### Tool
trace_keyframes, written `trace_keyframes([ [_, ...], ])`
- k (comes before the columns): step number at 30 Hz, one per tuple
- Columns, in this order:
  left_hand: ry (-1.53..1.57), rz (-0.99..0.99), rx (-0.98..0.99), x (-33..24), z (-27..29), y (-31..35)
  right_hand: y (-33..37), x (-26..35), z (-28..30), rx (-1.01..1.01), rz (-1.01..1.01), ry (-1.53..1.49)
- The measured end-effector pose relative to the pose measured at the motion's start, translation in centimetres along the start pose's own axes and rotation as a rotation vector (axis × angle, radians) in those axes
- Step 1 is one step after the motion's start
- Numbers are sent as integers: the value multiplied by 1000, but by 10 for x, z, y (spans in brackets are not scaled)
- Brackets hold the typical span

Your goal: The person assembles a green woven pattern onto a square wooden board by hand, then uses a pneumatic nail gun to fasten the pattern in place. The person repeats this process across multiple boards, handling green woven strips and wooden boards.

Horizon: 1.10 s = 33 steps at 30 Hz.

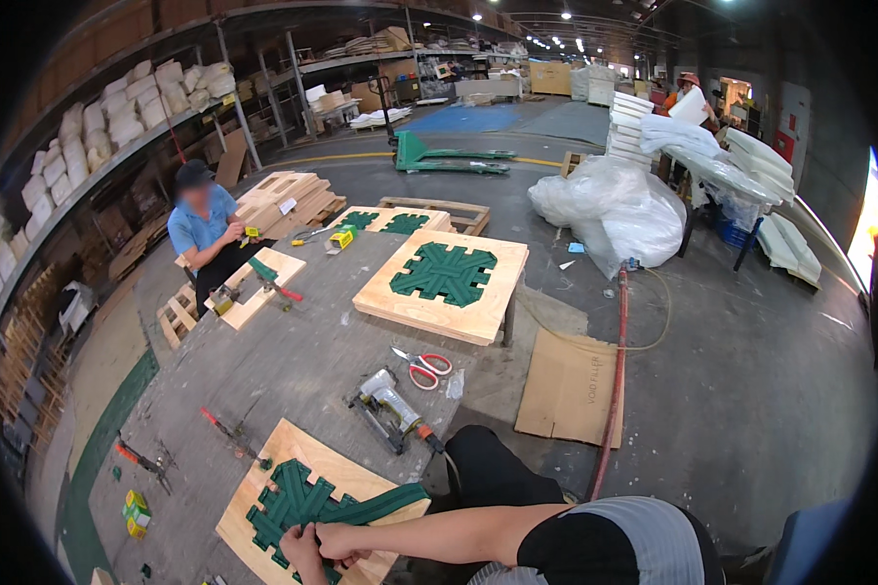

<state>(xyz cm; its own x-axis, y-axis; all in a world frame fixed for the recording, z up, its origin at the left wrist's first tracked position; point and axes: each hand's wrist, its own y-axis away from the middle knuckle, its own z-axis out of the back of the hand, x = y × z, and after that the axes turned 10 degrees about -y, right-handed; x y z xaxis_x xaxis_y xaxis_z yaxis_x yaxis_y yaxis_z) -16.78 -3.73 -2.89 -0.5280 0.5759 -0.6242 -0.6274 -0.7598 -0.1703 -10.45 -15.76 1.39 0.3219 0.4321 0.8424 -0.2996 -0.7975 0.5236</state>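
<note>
Close in front of me a light plywood board (pixel 234 520) lies on the grey worktable (pixel 293 375). Dark green webbing (pixel 295 495) criss-crosses over its cut-out, and one loose strap end (pixel 385 501) stretches to the board's right edge. My left hand (pixel 300 553) and my right hand (pixel 341 543) meet at the near side of the webbing. Both are closed, with fingers pinching a green webbing strap; the fingertips partly hide the spot. My right forearm crosses the board's near right corner. A red-handled clamp (pixel 232 435) rests at the board's far edge.
Beyond the board lie a staple gun (pixel 388 408) with its hose and red-handled scissors (pixel 424 369). A stack of webbed boards (pixel 498 278) stands farther off. Left are red-handled pliers (pixel 144 464) and a small box (pixel 136 514). A co-worker (pixel 205 229) sits across. Cardboard (pixel 568 390) lies on the floor.
</note>
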Motion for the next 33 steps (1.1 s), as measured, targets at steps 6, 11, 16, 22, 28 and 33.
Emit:
trace_keyframes([
  [6, 107, -19, 108, 5, 11, 2, 19, 17, -5, 61, 1, 20],
  [11, 50, 30, 225, -1, 12, -5, 26, 9, -5, -68, 137, -169],
  [16, 4, -105, 237, 19, 25, -4, 8, 17, -5, 136, -17, -325],
  [22, -316, -35, 119, 12, 53, -25, -77, -35, 23, 330, -229, -1151],
  [28, -390, -70, 222, 38, 42, -38, -95, -25, 20, 402, -315, -1400],
  [33, -406, -152, 170, 35, 40, -38, -118, -25, 16, 408, -408, -1458],
])
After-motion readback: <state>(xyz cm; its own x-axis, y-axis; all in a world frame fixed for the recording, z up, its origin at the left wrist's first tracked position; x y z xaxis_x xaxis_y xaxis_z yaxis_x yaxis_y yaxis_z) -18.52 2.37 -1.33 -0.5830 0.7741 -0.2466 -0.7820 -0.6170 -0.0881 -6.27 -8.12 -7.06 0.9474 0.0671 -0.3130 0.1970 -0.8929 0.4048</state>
